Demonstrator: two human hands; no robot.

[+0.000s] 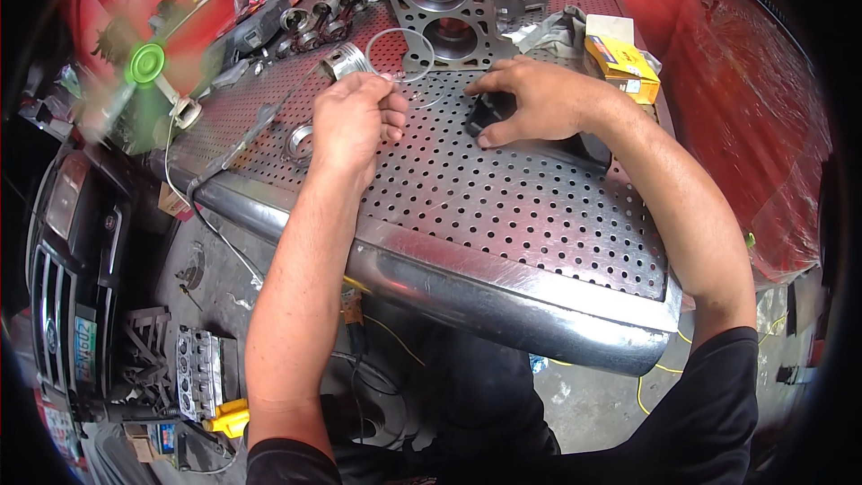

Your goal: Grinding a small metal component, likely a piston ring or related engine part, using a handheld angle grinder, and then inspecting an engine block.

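Observation:
My left hand (352, 117) is closed in a pinch on a thin metal piston ring (434, 56), which stands up from the fingertips above the perforated metal table (467, 207). Below that ring a second thin arc shows; whether it is another ring I cannot tell. Just beyond my left fingers lies a silver piston (343, 62). My right hand (549, 103) curves around a black object (494, 114), thumb on the near side and fingers on the far side. My palm and wrist hide much of it, so its kind is unclear.
An engine block (489, 0) stands at the table's far side. Several pistons with rods (325, 13) lie left of it. Yellow box (624, 67) and grey cloth (557, 31) are at far right. A green fan (148, 64) spins left; a cable (196, 184) crosses the table edge.

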